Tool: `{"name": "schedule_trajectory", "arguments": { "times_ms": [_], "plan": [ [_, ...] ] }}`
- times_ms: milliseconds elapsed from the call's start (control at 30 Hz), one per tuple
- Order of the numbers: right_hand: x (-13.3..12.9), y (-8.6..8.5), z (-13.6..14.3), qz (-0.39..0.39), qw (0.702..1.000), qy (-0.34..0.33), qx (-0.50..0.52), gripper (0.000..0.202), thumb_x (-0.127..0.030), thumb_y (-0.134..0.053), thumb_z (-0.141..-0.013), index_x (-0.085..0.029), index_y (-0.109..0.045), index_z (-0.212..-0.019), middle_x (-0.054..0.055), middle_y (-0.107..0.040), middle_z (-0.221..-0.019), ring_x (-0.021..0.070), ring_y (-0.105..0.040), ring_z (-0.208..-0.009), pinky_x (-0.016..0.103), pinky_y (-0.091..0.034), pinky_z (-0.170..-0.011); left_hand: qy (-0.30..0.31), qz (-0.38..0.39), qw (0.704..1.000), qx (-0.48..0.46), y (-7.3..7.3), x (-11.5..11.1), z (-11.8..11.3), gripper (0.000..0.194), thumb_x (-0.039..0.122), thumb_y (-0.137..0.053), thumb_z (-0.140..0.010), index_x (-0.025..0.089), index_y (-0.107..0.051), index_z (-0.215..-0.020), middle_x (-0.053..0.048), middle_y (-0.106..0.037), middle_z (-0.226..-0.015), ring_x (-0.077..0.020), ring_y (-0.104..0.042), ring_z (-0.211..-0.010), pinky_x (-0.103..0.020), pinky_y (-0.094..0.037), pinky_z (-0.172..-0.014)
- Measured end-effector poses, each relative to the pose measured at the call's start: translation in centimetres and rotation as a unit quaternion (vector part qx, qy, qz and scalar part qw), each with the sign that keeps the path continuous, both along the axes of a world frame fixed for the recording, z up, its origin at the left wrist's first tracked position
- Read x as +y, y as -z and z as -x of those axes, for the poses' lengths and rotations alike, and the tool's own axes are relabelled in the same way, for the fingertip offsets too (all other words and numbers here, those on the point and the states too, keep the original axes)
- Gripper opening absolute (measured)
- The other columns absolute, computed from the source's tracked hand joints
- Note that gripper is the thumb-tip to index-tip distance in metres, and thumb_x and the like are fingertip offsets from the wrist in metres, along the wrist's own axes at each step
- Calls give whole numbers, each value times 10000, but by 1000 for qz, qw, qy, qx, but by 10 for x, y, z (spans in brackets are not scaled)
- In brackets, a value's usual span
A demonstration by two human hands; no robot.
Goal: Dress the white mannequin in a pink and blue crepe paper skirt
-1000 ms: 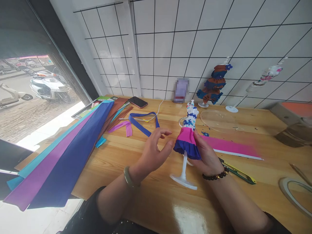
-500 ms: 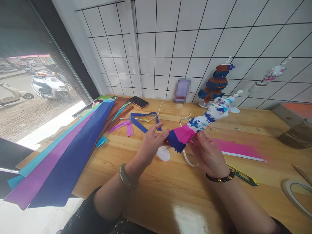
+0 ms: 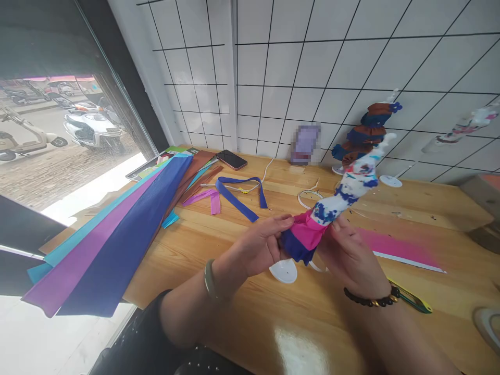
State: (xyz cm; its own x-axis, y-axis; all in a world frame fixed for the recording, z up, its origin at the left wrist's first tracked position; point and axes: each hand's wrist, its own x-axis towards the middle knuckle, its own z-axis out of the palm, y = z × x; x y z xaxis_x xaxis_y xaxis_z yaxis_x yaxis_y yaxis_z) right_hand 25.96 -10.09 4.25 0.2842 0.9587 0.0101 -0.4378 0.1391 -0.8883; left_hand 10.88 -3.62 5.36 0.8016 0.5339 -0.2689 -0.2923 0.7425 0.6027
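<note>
A paint-splotched white figure (image 3: 339,200) with a knobbed tip leans up to the right between my hands. A band of pink crepe paper (image 3: 307,232) wraps its lower part, and a ruffle of dark blue crepe paper (image 3: 297,247) fans out below that. My left hand (image 3: 261,245) pinches the edge of the crepe paper from the left. Around the right side of the figure, my right hand (image 3: 347,255) is closed, its fingers partly hidden behind it. A white round disc (image 3: 284,272) shows just beneath the ruffle; whether it joins the figure I cannot tell.
Long coloured paper sheets (image 3: 128,245) lie at left. A blue paper strip (image 3: 238,203), a purple strip (image 3: 214,200) and a phone (image 3: 232,159) lie farther back. A ruffled brown-and-blue figure (image 3: 365,133) stands by the wall. Pink paper (image 3: 402,250) and a yellow-green cutter (image 3: 414,299) lie at right.
My left fingers, spread beside the ruffle before, have closed onto the crepe paper. The figure has tipped somewhat more upright. The whole view has swung left, so the table things appear farther right.
</note>
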Motion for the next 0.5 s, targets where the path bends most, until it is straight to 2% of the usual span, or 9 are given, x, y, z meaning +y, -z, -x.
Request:
{"name": "schedule_trajectory", "arguments": {
  "times_ms": [100,300,500],
  "plan": [
    [1,-2,0,9,1000,14,-2,288,-389,-735,-650,-323,-660,-920,-6,-671,-1024,232,-590,-1001,365,-506,-840,7,-7,1000,-9,-2,-5,-1,269,255,-642,-769,184,-633,-1029,-44,-637,-998,-118,-592,-819,-236,-479,-689],
    [0,-4,1,2,1000,-2,2,257,-371,-750,-630,-328,-657,-865,-13,-661,-1023,227,-568,-1033,374,-476,-886,-18,-2,999,-46,0,-9,-3,276,226,-625,-781,181,-623,-1053,-44,-625,-1037,-104,-583,-847,-203,-467,-693],
    [0,-3,0,-6,1000,-1,0,244,-360,-740,-647,-320,-648,-869,-3,-659,-1047,236,-562,-1062,387,-467,-894,-41,-13,998,-42,3,-10,-4,320,182,-669,-733,184,-605,-1046,-36,-630,-968,-110,-593,-809,-202,-457,-678]
  ]
}}
